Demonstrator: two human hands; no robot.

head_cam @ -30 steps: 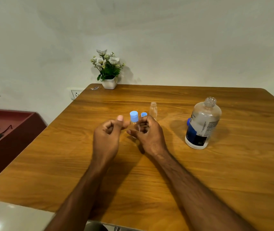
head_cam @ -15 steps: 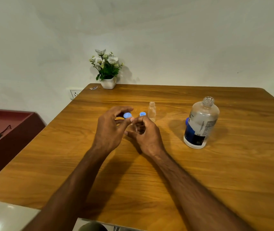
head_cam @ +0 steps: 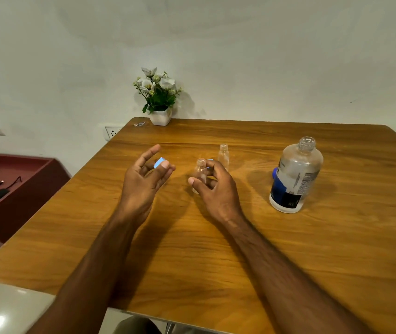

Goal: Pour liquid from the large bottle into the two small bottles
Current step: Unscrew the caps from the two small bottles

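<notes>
White wall backs a wooden bench (head_cam: 288, 249). At frame centre, the right hand (head_cam: 212, 186) grips an uncapped small bottle (head_cam: 200, 171); the left hand (head_cam: 144, 179) pinches its blue cap (head_cam: 159, 162). Just behind stands the second small bottle (head_cam: 223, 154), the large bottle (head_cam: 293, 177) at right, uncapped.

Soft, even light from above; faint shadows under the forearms on the bench (head_cam: 337, 237); wide-angle bending at frame edges; slight blur.

A plain home room: wooden table (head_cam: 288, 249), potted flowers (head_cam: 159, 97), wall sockets (head_cam: 111, 133), maroon side cabinet (head_cam: 11, 186).
</notes>
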